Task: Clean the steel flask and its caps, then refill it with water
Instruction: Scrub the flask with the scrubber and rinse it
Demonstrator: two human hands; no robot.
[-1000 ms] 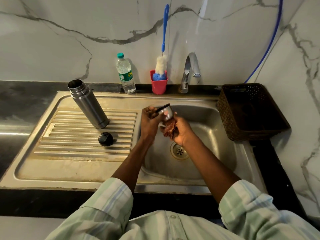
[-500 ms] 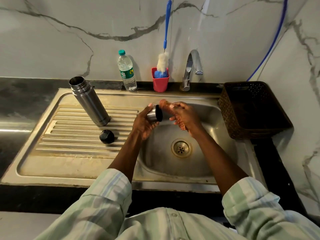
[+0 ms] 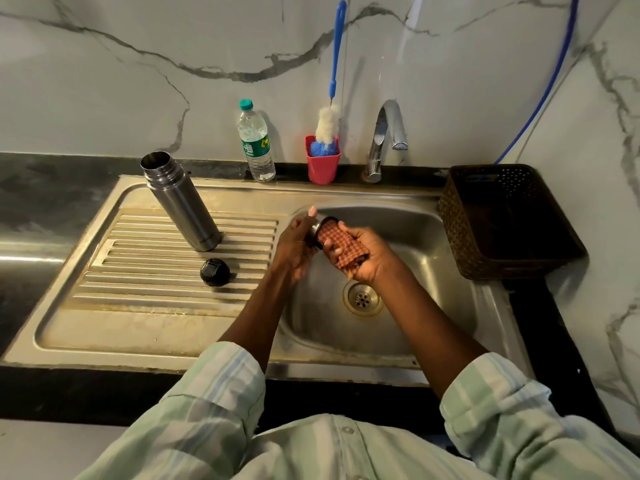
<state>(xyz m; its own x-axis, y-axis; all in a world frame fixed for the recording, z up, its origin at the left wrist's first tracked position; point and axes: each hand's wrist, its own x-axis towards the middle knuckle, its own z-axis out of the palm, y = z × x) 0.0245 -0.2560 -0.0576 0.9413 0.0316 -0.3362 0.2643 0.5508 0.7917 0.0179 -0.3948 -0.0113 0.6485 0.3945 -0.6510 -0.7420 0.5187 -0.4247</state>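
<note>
Hands: left [image 3: 294, 247] grips steel cap [image 3: 318, 230], right [image 3: 363, 252] clutches checked cloth [image 3: 337, 242].

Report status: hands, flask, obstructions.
Left hand grips steel cap; right hand wipes it with checked cloth. Flask open, upright on drainboard. Nothing obstructing.

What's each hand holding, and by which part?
Left hand grips the steel cap round its side wall. Right hand holds the checked cloth, bunched in its fingers, against the cap.

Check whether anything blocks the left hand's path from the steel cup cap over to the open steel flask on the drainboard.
Nothing visible does. The left hand holds the steel cup cap over the basin; bare ribbed drainboard lies before the open steel flask. The black round stopper sits nearer, off that line.
</note>
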